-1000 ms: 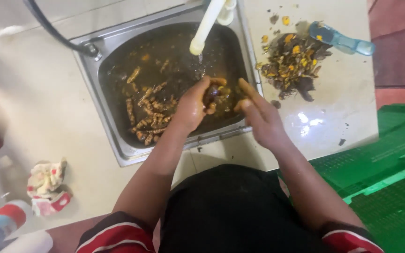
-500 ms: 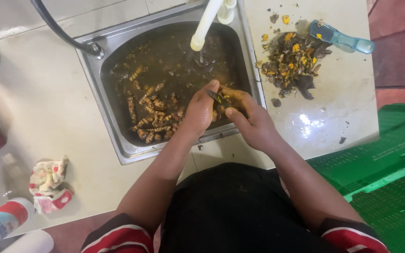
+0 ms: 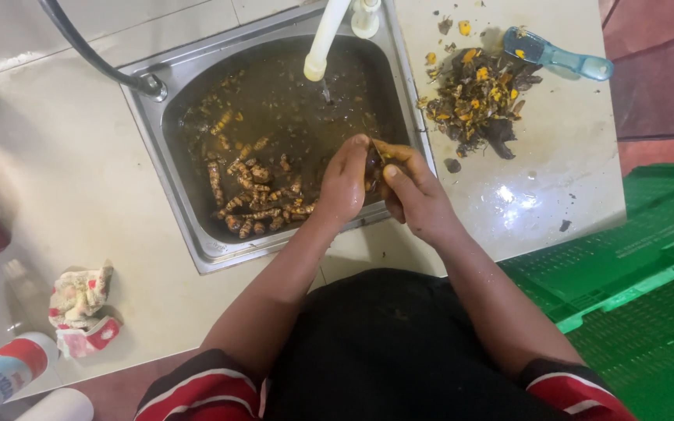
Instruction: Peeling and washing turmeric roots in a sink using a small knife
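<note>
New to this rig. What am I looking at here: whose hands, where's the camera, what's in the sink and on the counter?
There is no machine: a person works with two bare hands, and the single camera sits on their head, looking straight down. The arms come up from the bottom edge.

The left hand and right hand meet over the right side of a steel sink. Together they grip a small dark root piece, mostly hidden by the fingers.

The sink holds muddy water and a heap of orange-brown roots. A white tap runs a thin stream into it.

On the pale counter, right of the sink, lie a pile of dark and yellow scraps and a blue brush. At the left sits a crumpled red-and-white cloth. A green crate stands at the right.
</note>
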